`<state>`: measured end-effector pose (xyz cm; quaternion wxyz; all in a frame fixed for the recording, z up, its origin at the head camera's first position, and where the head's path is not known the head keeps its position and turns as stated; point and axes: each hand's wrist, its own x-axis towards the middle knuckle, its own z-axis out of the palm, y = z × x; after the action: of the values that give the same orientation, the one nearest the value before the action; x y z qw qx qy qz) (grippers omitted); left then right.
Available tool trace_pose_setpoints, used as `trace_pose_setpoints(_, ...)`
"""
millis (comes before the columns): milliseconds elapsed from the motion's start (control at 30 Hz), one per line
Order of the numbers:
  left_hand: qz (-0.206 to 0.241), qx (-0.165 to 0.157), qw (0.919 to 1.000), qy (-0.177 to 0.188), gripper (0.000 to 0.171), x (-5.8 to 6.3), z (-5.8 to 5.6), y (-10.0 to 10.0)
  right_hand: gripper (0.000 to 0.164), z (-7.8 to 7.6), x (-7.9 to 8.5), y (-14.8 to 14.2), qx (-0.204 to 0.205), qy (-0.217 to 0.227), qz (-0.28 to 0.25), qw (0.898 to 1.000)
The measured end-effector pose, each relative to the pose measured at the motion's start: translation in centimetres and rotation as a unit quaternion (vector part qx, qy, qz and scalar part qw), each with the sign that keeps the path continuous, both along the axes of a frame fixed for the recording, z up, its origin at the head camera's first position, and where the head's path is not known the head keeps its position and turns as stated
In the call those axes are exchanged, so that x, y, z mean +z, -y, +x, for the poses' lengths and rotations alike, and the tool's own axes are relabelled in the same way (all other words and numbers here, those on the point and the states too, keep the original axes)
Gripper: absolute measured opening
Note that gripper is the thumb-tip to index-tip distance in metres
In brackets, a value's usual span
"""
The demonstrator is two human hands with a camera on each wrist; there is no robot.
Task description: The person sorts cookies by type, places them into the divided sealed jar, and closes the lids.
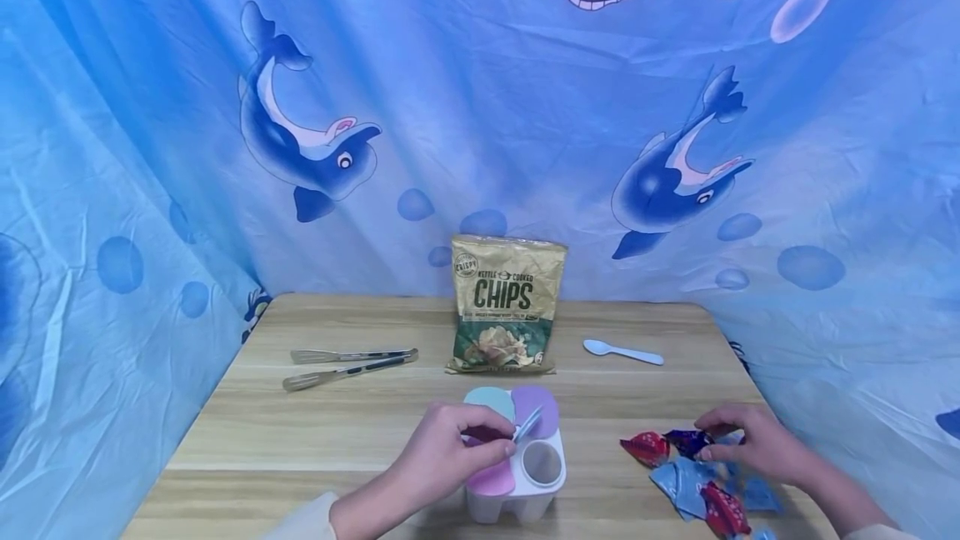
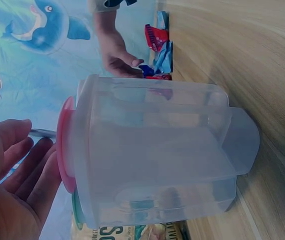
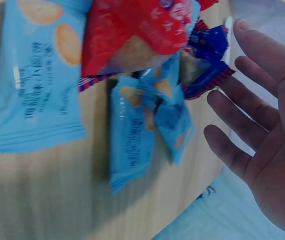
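Note:
My left hand [image 1: 453,444] pinches the edge of a light blue lid [image 1: 529,422], which stands tilted up from a white translucent container [image 1: 525,508]. Under that lid one round compartment [image 1: 542,463] is uncovered. Mint green [image 1: 489,400], purple [image 1: 542,407] and pink [image 1: 491,482] lids lie over the others. To the right, my right hand [image 1: 757,442] hovers at a pile of wrapped snacks, its fingers spread and loosely bent. Nearest its fingertips is a dark blue wrapped snack [image 3: 208,50]; contact cannot be told. Red wrapped snacks [image 3: 137,35] and light blue packets [image 3: 132,132] lie beside it.
Behind the container stands a chips bag [image 1: 510,307]. Metal tongs [image 1: 348,367] lie at the left, and a white spoon [image 1: 624,352] lies at the back right. A blue sea-patterned cloth [image 1: 480,107] hangs around the wooden table [image 1: 247,457].

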<state>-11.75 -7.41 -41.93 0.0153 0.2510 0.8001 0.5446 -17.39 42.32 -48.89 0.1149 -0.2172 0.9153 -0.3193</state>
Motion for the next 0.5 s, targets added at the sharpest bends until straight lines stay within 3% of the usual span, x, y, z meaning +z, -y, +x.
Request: trace_pose_setpoints(500,-0.005,0.002,1.0000,0.002,0.012,0.20,0.11,-0.01,0.035,0.05,-1.06,0.56,-0.028,-0.030,0.044,0.998)
